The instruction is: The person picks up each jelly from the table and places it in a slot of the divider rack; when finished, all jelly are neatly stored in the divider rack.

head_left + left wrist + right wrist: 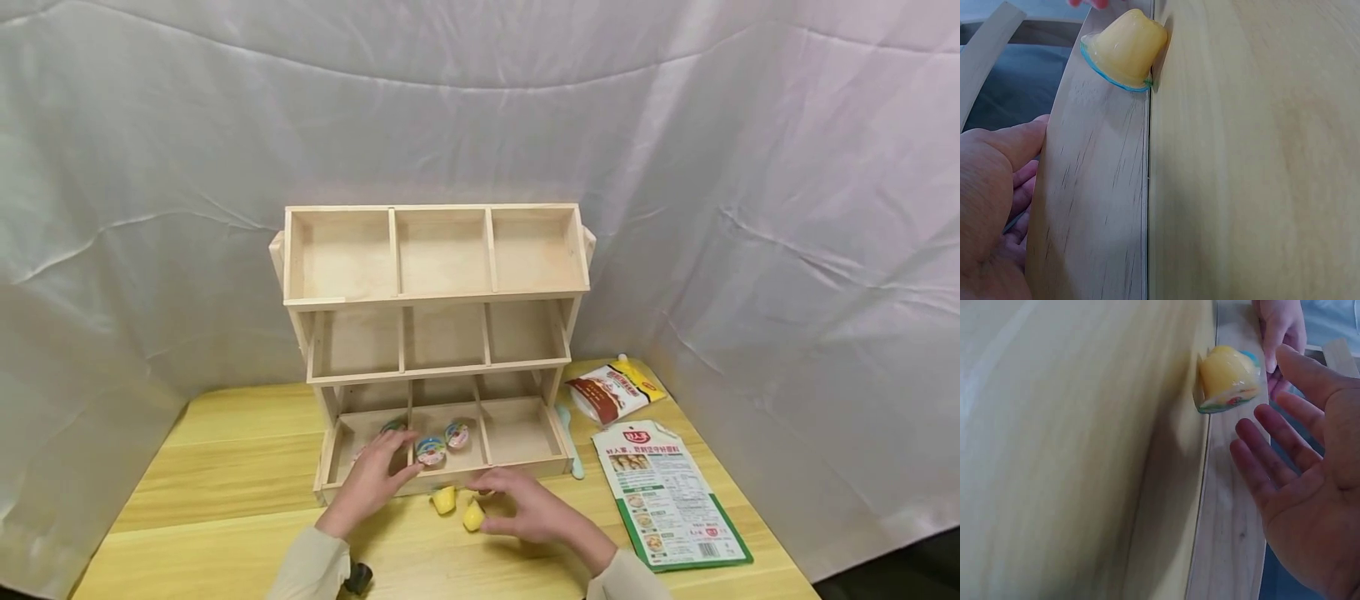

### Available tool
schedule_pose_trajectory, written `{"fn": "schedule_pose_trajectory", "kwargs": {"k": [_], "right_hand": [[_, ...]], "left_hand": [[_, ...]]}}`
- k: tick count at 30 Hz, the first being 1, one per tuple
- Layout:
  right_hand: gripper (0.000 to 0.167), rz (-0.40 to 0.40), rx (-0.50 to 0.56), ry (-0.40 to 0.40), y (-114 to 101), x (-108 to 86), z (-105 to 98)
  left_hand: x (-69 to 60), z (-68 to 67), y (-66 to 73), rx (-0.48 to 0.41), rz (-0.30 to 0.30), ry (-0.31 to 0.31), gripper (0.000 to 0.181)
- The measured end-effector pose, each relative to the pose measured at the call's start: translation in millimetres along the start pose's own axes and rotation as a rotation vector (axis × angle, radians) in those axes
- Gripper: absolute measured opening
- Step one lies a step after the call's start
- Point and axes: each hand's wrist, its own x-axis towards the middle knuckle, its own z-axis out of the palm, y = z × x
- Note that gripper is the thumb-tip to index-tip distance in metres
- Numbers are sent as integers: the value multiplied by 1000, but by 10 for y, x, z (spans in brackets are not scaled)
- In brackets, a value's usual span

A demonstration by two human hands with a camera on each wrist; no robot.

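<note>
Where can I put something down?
The table is bare left of the rack, up to the curtain. So are the rack's top two rows and bottom right box. It's crowded at the rack's front, with the left hand, right hand and yellow cups; in the bottom middle box, with two more cups; and on its right, with the pouch and packet.

Beside the right hand (528, 510) lies a glossy plastic cup (473, 516); beyond that hand stand matt wooden shelves (442, 296) and sheeny cloth (480, 133).
</note>
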Motion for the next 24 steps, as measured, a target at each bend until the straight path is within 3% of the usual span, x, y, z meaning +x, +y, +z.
{"fn": "schedule_pose_trajectory", "kwargs": {"k": [9,15,24], "right_hand": [[53,-3,-59,-41,56,53,85],[50,-17,-3,-56,114,78,114],[46,36,58,-63,159,120,93]], "left_hand": [[-5,-5,10,3,1,3,52],[-1,-8,6,11,-11,-6,52],[-2,-5,8,3,-15,-4,51]]}}
